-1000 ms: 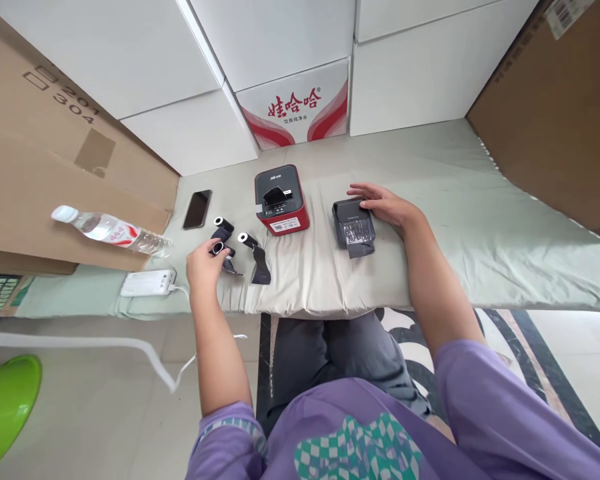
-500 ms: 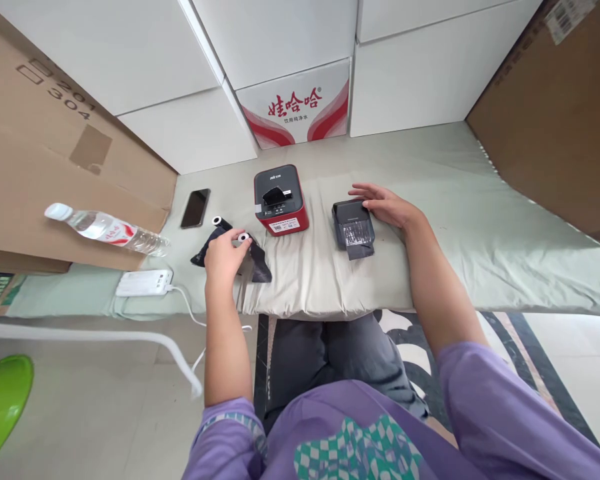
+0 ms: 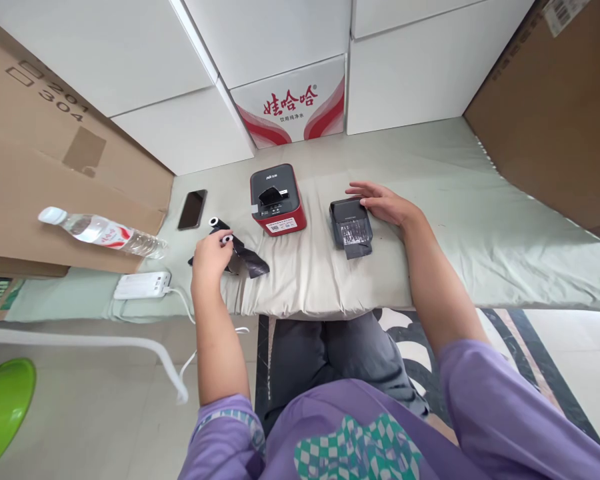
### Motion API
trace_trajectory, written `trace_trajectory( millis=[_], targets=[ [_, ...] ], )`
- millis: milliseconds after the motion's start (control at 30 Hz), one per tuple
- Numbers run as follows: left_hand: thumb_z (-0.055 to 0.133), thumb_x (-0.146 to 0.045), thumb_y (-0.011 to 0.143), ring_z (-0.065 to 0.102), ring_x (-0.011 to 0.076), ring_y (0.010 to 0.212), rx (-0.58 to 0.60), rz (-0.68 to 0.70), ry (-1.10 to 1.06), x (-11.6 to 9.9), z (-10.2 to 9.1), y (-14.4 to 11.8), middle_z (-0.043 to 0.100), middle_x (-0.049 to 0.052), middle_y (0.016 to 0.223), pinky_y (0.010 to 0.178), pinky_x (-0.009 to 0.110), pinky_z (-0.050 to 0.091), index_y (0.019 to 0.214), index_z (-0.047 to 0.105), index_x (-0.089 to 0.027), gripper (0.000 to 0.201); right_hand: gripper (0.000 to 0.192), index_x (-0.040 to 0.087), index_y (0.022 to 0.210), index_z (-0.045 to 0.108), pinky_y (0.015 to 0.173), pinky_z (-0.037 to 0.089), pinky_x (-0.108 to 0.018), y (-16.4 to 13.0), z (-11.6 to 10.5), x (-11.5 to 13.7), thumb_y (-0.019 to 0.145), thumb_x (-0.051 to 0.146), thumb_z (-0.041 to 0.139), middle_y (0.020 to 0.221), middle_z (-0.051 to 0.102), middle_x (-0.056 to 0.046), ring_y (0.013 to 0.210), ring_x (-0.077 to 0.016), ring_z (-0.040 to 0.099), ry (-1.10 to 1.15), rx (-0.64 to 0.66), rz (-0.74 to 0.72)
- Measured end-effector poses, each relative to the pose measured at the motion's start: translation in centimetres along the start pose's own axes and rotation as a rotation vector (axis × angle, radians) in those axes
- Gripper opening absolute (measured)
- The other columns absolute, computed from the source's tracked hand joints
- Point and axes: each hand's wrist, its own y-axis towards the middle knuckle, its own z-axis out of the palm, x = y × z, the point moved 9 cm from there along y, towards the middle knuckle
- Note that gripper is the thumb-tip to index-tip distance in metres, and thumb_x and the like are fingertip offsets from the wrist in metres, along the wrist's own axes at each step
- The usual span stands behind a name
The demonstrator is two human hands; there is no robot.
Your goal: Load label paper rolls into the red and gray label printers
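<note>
My left hand [image 3: 211,259] is closed around a small black roll with a white core [image 3: 227,239], whose loose black strip [image 3: 253,260] trails to the right over the cloth. Just behind it lies a second black roll with a white core [image 3: 214,222]. My right hand [image 3: 387,203] rests at the upper right corner of a small black printer [image 3: 350,223]. Its thumb touches the casing and its fingers stretch out past the back edge. From the printer's front hangs a dark, shiny strip [image 3: 359,249]. Between my hands stands a red and black label printer [image 3: 279,200].
At the left are a phone [image 3: 192,209], a white power bank [image 3: 143,285] with a cable, and a water bottle [image 3: 105,233] leaning against a cardboard box [image 3: 80,180]. White cartons [image 3: 290,103] line the back. Another cardboard box [image 3: 555,127] stands on the right.
My left hand has moved slightly left with the roll in it, and its strip now lies more stretched out. My right hand stays at the black printer. The view has shifted a little.
</note>
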Motion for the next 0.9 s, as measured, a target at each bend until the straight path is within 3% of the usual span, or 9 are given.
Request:
trace_trajectory(
  millis=[200,333,500,633,733,900],
  targets=[
    [0.059,-0.039,0.095,0.071,0.0341,0.108,-0.149,-0.01,-0.011,-1.4,-1.6,-0.9,0.079,0.013,0.107,0.102,0.047,0.054,0.135,0.076,-0.022,0.046,0.064,0.03,0.137,0.064,0.122,0.043,-0.057,0.0,0.0,0.0,0.076,0.037,0.081,0.154,0.061,-0.008,0.136,-0.0316,0.059,-0.009,0.0,0.002],
    [0.055,-0.039,0.098,0.07,0.0268,0.101,-0.227,0.114,-0.107,-4.8,-1.9,-1.1,0.078,0.011,0.108,0.1,0.039,0.054,0.137,0.074,-0.02,0.047,0.063,0.03,0.137,0.064,0.122,0.043,-0.056,-0.2,0.1,0.2,0.077,0.036,0.08,0.154,0.061,-0.007,0.135,-0.0312,0.06,-0.006,-0.005,0.007],
    [0.049,-0.026,0.099,0.07,0.0222,0.098,-0.21,0.305,-0.203,-9.3,-1.3,-1.0,0.078,0.006,0.123,0.094,0.033,0.052,0.126,0.078,-0.024,0.04,0.062,0.031,0.135,0.065,0.122,0.043,-0.054,-0.1,0.0,0.2,0.075,0.038,0.082,0.153,0.062,-0.005,0.134,-0.03,0.06,0.0,-0.008,0.006],
    [0.046,-0.013,0.093,0.071,0.0267,0.106,-0.254,0.217,-0.144,-10.0,-1.2,-0.8,0.079,0.006,0.118,0.091,0.036,0.05,0.114,0.081,-0.027,0.043,0.062,0.032,0.133,0.066,0.118,0.046,-0.052,0.0,-0.1,0.0,0.074,0.038,0.082,0.151,0.064,-0.005,0.131,-0.0289,0.061,0.01,-0.013,0.013],
    [0.048,-0.018,0.094,0.071,0.0314,0.105,-0.278,0.117,-0.091,-9.8,-1.2,-1.0,0.08,0.008,0.11,0.086,0.039,0.05,0.114,0.081,-0.028,0.039,0.061,0.032,0.133,0.066,0.116,0.048,-0.051,0.0,-0.1,0.1,0.074,0.038,0.082,0.15,0.064,-0.005,0.129,-0.0284,0.062,0.007,-0.018,0.011],
    [0.046,-0.018,0.095,0.069,0.0365,0.108,-0.208,0.043,-0.06,-9.9,-0.7,-0.8,0.079,0.012,0.114,0.087,0.044,0.049,0.119,0.08,-0.028,0.043,0.061,0.031,0.132,0.067,0.117,0.046,-0.05,-0.1,0.0,0.1,0.074,0.037,0.082,0.149,0.064,-0.005,0.129,-0.0279,0.062,0.011,-0.018,0.017]
  ],
)
